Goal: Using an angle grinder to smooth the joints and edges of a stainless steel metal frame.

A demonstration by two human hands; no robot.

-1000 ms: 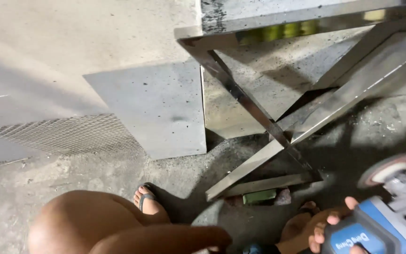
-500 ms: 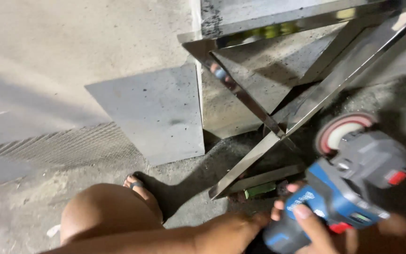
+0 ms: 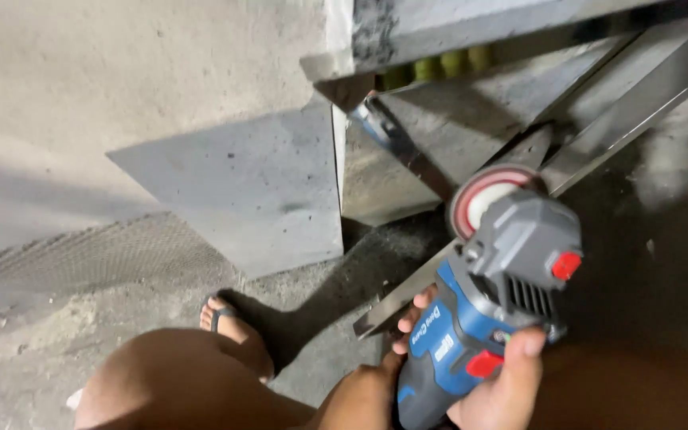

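Concrete floor [image 3: 57, 350] below me, both my left hand [image 3: 364, 394] and right hand [image 3: 503, 382] have fingers clamped around a blue angle grinder [image 3: 487, 302] beside a metal frame [image 3: 599, 143].

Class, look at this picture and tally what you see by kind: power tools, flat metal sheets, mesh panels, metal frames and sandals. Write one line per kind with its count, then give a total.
Power tools: 1, the blue and grey angle grinder, held by the left hand and right hand
Flat metal sheets: 1, the grey sheet
Mesh panels: 1, the wire mesh
Metal frames: 1, the steel frame
Sandals: 1, the sandal
Total: 5
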